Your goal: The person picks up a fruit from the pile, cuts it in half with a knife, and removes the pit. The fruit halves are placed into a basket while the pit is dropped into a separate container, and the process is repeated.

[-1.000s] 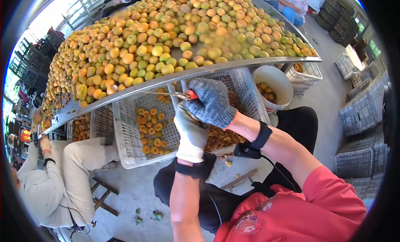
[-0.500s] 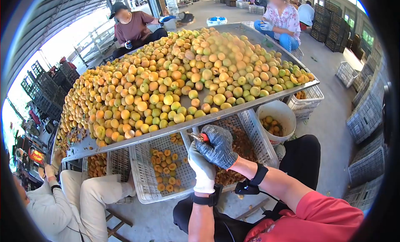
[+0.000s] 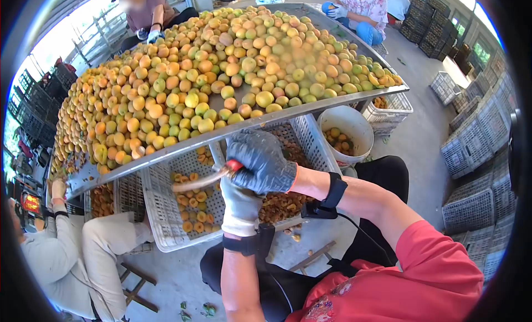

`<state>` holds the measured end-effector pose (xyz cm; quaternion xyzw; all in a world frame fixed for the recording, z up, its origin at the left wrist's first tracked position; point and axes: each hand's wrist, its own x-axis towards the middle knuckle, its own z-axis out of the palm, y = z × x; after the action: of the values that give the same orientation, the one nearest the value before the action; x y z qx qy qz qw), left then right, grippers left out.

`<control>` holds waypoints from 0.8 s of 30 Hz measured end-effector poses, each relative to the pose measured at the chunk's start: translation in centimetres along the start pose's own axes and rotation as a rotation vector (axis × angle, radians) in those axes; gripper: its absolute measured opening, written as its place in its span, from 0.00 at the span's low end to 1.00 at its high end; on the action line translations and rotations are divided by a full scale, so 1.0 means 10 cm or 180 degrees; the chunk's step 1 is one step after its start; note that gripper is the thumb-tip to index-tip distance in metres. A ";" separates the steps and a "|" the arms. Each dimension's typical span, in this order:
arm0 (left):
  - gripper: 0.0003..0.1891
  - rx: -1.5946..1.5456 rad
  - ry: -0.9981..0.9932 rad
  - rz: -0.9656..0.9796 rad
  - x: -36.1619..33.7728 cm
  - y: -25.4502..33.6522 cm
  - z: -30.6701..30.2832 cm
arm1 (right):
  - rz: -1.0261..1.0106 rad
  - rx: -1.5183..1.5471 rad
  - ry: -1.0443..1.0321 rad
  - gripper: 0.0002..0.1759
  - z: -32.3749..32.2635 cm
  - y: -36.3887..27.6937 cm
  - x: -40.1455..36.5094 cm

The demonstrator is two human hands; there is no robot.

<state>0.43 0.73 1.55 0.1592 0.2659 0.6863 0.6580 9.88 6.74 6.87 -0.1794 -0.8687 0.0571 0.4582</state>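
My right hand [image 3: 257, 160], in a dark grey glove, is closed around a small tool with a red handle [image 3: 234, 165]. A curved, motion-smeared strip [image 3: 197, 183] reaches left from its front end, too blurred to name. Just beneath is my left hand [image 3: 241, 208] in a white glove, its fingers hidden behind the right hand. Both hands are at the near edge of a metal table [image 3: 188, 142] heaped with apricots [image 3: 166, 95]. Below them, a white crate [image 3: 160, 222] holds halved apricots [image 3: 194, 205], and another white crate [image 3: 313, 139] holds brownish pieces [image 3: 285, 208].
A white bucket [image 3: 363, 131] with some fruit stands right of the crates. Beside me on the left sits a person in light clothes [image 3: 105, 255]; two people sit across the table. Stacked crates [image 3: 471, 205] line the right side, and a wooden stool [image 3: 138, 289] is at lower left.
The view has shifted, so the table and crates appear further left and higher. My right hand has turned, and the tool's end now sweeps left in a blur. The person across at left reaches toward the fruit.
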 end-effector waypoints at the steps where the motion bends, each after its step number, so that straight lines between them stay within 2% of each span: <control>1: 0.21 0.0261 -0.0102 0.0197 0.01 0.03 0.03 | -0.0014 -0.0021 0.0050 0.16 -0.03 0.03 0.03; 2: 0.18 0.0899 -0.0118 0.0537 -0.04 0.03 0.01 | 0.1373 0.1848 0.0554 0.11 -0.07 0.04 0.03; 3: 0.18 0.0912 -0.0126 0.0536 -0.04 0.06 0.06 | 0.2751 0.3739 0.1033 0.07 -0.12 0.03 0.03; 4: 0.16 0.0414 -0.0176 0.0169 -0.05 0.10 0.12 | 0.2681 0.4406 0.1579 0.06 -0.21 0.06 0.06; 5: 0.14 -0.0069 -0.0220 -0.0210 -0.09 0.15 0.18 | 0.2683 0.4423 0.1611 0.06 -0.26 0.07 0.00; 7: 0.13 -0.0047 -0.0078 -0.0118 -0.16 0.17 0.20 | 0.2790 0.4652 0.1246 0.06 -0.31 0.09 -0.09; 9: 0.14 0.2261 -0.0357 0.1080 -0.24 0.17 0.03 | 0.2903 0.4699 0.1399 0.07 -0.25 0.03 -0.13; 10: 0.17 0.1575 -0.0248 0.0848 -0.29 0.21 0.05 | 0.3021 0.4714 0.1537 0.08 -0.21 -0.01 -0.15; 11: 0.17 0.0453 -0.0510 -0.0021 -0.25 0.30 -0.16 | 0.3015 0.4715 0.1550 0.08 -0.18 -0.04 -0.18; 13: 0.18 0.0347 0.0007 -0.0096 -0.33 0.43 -0.23 | 0.2800 0.4946 0.1489 0.11 -0.10 -0.05 -0.23; 15: 0.20 0.0235 0.1228 0.0453 -0.28 0.50 -0.40 | 0.2788 0.5028 0.1425 0.12 -0.05 -0.09 -0.29; 17: 0.19 0.0378 0.0129 0.0390 -0.40 0.77 -0.55 | 0.2842 0.5321 0.1416 0.12 -0.01 -0.14 -0.32; 18: 0.19 0.0364 -0.0138 0.0492 -0.42 0.86 -0.60 | 0.3042 0.5558 0.1249 0.12 -0.01 -0.13 -0.32; 19: 0.19 0.0383 -0.0116 0.0530 -0.44 0.87 -0.62 | 0.3029 0.5600 0.1217 0.12 0.00 -0.18 -0.33; 21: 0.19 0.0775 0.0755 0.1120 -0.49 0.89 -0.45 | 0.2756 0.4525 0.1308 0.12 0.04 -0.34 -0.30; 22: 0.19 0.1208 0.0497 0.1382 -0.55 0.89 -0.36 | 0.2492 0.4023 0.0947 0.12 0.05 -0.30 -0.32; 23: 0.19 0.1270 0.0297 0.1447 -0.58 0.88 -0.35 | 0.1074 0.2208 0.0591 0.11 0.04 -0.22 -0.30; 24: 0.18 0.2484 0.0264 0.2030 -0.61 0.85 -0.27 | 0.1865 0.3239 0.0676 0.12 0.08 -0.28 -0.31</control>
<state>-7.56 -5.66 5.03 0.4392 0.4666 0.7084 0.2960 10.09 3.06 4.71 -0.1742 -0.5959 0.5719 0.5361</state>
